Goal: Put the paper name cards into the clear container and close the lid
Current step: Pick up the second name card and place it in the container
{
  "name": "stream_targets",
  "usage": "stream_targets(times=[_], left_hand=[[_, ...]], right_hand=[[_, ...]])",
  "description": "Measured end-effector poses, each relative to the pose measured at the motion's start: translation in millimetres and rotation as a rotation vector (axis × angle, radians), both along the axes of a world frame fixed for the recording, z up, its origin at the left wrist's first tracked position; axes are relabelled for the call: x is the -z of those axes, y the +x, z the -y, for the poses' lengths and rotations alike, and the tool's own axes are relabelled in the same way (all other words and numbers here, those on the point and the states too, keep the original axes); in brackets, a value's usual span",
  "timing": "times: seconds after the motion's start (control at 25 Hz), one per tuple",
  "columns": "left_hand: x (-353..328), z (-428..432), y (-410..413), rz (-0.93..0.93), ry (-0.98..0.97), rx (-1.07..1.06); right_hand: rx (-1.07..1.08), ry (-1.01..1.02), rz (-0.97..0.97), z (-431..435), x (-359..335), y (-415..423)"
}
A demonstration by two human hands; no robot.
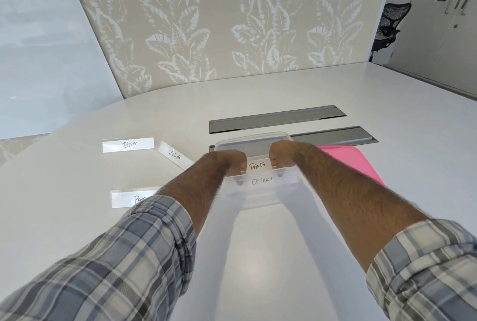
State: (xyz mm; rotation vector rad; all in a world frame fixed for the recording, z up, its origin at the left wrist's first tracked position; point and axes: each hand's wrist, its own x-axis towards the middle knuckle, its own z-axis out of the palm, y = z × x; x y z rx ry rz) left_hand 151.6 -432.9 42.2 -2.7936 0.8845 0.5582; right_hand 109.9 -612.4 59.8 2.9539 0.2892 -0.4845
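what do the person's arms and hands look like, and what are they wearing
Both hands, the left hand and the right hand, are bare: no gloves, rings or watch in view. The forearms are bare and hairy. Each arm wears a plaid shirt in grey, blue-grey and cream checks, the left sleeve and the right sleeve both rolled up.

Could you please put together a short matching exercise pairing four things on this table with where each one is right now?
Things:
1. BEAR card
2. OSTRICH card
3. pink lid
4. PANDA card

Places:
A. flat on the table, right of the clear container
B. held between both hands over the container
C. flat on the table, far left
D. standing in the container, nearest the camera

Pairs: 1-C, 2-D, 3-A, 4-B
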Motion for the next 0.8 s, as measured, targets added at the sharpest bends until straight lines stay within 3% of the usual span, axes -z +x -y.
stream_targets(times=[0.44, 0.8], left_hand=[[0, 2, 0, -0.031, -0.016, -0.025], [-30, -32, -14, 0.116, -0.355, -0.073]], right_hand=[[0.047, 0.023, -0.016, -4, 5, 5], [0.085, 0.169, 0.193, -17, -11, 3]])
